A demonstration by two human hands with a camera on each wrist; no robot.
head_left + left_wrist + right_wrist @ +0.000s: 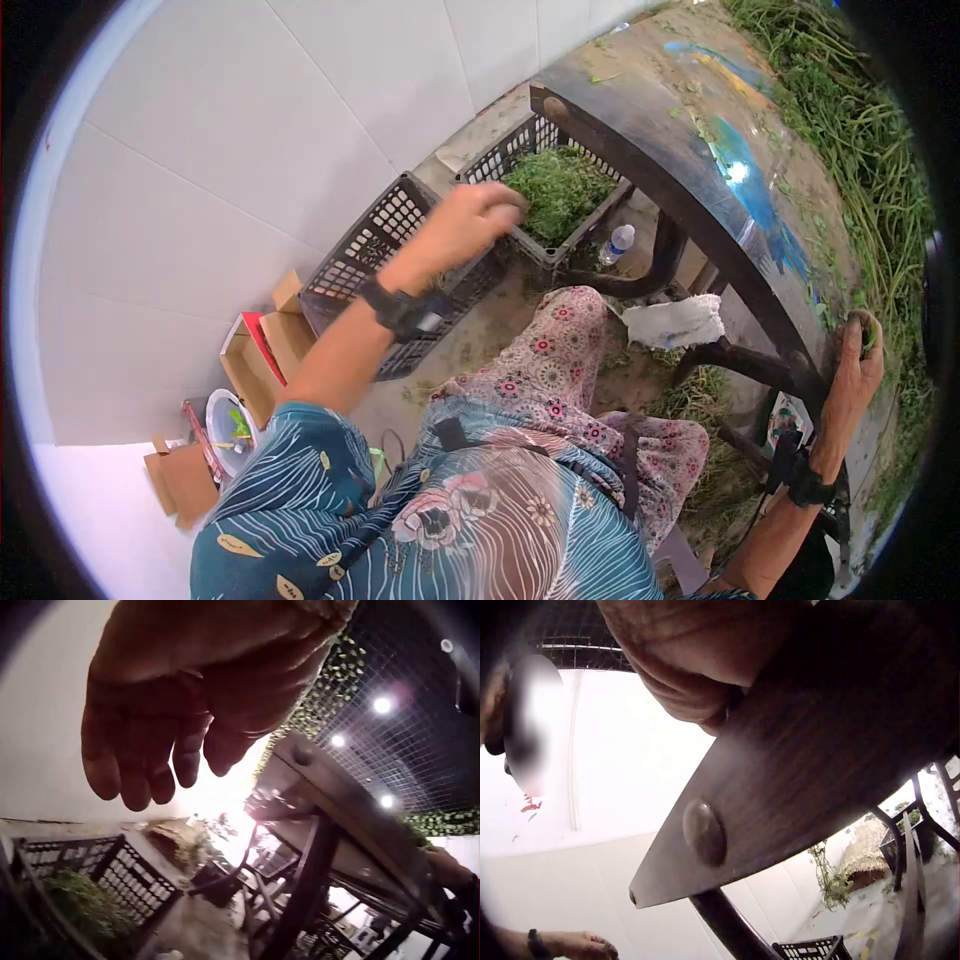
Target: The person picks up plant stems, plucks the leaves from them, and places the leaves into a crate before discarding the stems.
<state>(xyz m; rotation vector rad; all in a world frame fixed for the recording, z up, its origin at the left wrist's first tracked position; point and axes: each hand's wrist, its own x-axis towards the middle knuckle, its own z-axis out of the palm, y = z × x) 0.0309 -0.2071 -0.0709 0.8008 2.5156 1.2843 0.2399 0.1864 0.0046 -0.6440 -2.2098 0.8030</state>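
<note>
The left grip (465, 225) is held in the air with its fingers loosely bent; in the left wrist view the fingertips are seen hanging downward, and nothing is seen pinched between them. The greens (562, 195) are found just past those fingertips, heaped inside a black lattice crate (500, 155). A second crate (375, 225) is seen tilted below and behind the left grip, beside its wrist.

The right grip (855, 365) is rested at the edge of the desk (615, 80), well apart from the left one. Its fingers are curled, and a bit of green is seen among them, but whether it is pinched cannot be told; in the right wrist view most of the fingers are hidden by the desk's dark edge. Just beside the right grip, a long pile of leafy stems (865, 140) is spread over the desk top, and loose leaf scraps are scattered between pile and edge.

A plastic bottle (618, 245) is stood to the right of the left grip, near the crate's corner. Between the two grips a white cloth (675, 322) is seen. Farther behind the left grip, cardboard boxes (285, 345) are placed by the wall (220, 180).
</note>
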